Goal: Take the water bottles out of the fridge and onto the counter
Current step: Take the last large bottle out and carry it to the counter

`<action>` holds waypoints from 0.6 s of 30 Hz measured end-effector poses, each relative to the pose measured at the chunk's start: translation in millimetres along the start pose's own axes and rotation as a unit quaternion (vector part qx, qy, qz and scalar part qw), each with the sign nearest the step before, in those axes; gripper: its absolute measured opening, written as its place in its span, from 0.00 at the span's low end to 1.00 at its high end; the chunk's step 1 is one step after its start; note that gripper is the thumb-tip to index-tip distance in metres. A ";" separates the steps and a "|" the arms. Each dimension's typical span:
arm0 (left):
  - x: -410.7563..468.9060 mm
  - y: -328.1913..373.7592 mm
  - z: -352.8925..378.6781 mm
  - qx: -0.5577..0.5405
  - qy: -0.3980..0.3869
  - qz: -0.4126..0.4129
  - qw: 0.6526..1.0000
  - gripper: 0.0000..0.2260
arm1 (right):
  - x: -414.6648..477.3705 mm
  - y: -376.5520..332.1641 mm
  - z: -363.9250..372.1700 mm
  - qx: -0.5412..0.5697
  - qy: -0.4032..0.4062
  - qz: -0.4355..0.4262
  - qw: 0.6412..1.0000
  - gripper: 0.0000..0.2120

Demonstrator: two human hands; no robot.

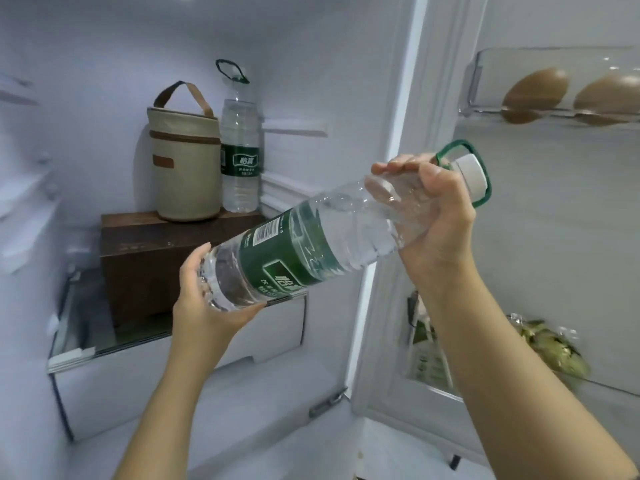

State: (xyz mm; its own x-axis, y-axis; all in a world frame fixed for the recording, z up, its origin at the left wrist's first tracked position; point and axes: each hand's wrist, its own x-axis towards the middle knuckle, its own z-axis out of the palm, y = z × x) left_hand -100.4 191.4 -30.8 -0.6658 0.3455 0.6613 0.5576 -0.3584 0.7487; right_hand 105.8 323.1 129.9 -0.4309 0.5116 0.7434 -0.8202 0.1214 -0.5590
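Item 1: water bottle (311, 244), clear plastic, green label, white cap, green carry loop. I held it in the air in front of the open fridge (104, 57), tilted, cap toward 2 o'clock and base toward 8 o'clock

Item 2: my right hand (436, 209), fingers and thumb wrapped round the bottle's shoulder, just below the cap

Item 3: my left hand (204, 303), cupped under the base, fingers curled round its bottom edge

Item 4: second water bottle (240, 147), same label and loop, upright at the back of the fridge, at 11 o'clock from the held one, standing on a dark wooden box (162, 258)

Item 5: beige insulated bag (185, 164) with brown strap, upright on the same box, just beside the second bottle at its 9 o'clock; whether they touched I could not tell

Item 6: glass shelf (79, 341), bearing the box

Item 7: two brown eggs (535, 95) in the clear door tray (485, 81), at 2 o'clock of the view

Item 8: plastic bag of something green (550, 348), blurred, in the lower door shelf at 4 o'clock, beside my right forearm
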 end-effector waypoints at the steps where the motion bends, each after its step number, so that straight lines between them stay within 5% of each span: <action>1: -9.0 3.5 2.3 -0.005 0.002 -0.002 1.000 0.45 | -6.4 -5.1 -4.1 0.002 -0.004 0.000 1.000 0.04; 18: -210.6 92.1 95.6 -0.005 -0.064 -0.118 0.991 0.48 | -155.8 -163.4 -91.4 -0.047 0.076 0.043 0.995 0.09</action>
State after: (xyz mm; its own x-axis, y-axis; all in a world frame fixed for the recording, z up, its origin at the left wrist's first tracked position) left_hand 138.5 168.5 -96.7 -0.7088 0.5277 0.4682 0.3879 -0.2627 0.8835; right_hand 341.3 301.3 71.8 -0.4302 0.6446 0.6320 -0.7414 0.1471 -0.6548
